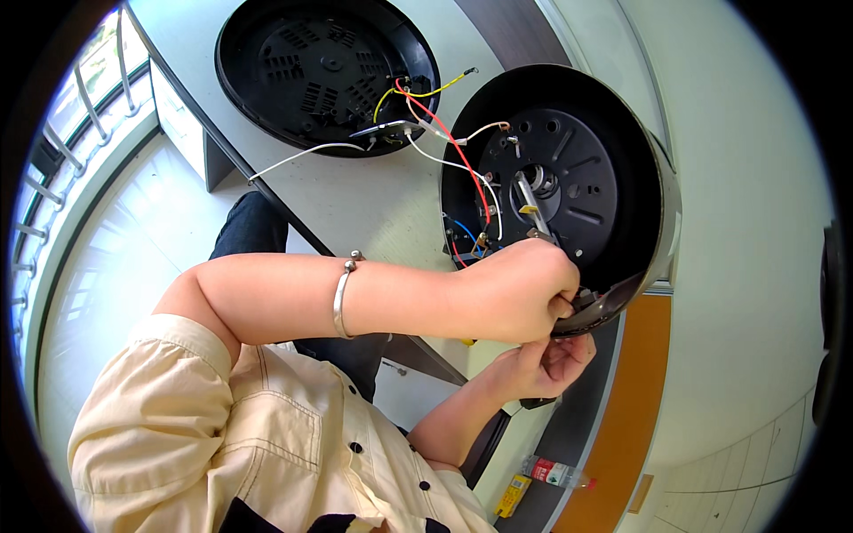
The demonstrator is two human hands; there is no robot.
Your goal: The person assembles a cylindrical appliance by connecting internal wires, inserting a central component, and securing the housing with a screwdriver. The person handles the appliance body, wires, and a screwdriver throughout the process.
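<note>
A round metal appliance housing (662,191), like an electric cooker's body, lies with its open underside showing a black plate, wires and metal brackets. My left hand (524,289) reaches over its near rim with curled fingers, pinching at a small dark part by the inner wall; what it grips is hidden. Just below the rim, outside, my right hand (551,366) has its fingers closed together, and I cannot make out what is in them. Red wire (458,142), white and yellow wires run from the housing to a black vented base cover (267,53) on the table.
The pale table (382,204) has a dark front edge on the left. On a lower surface at the bottom lie a clear bottle with a red label (553,471) and a small yellow box (513,496). A white wall rises to the right; a railing (62,147) stands far left.
</note>
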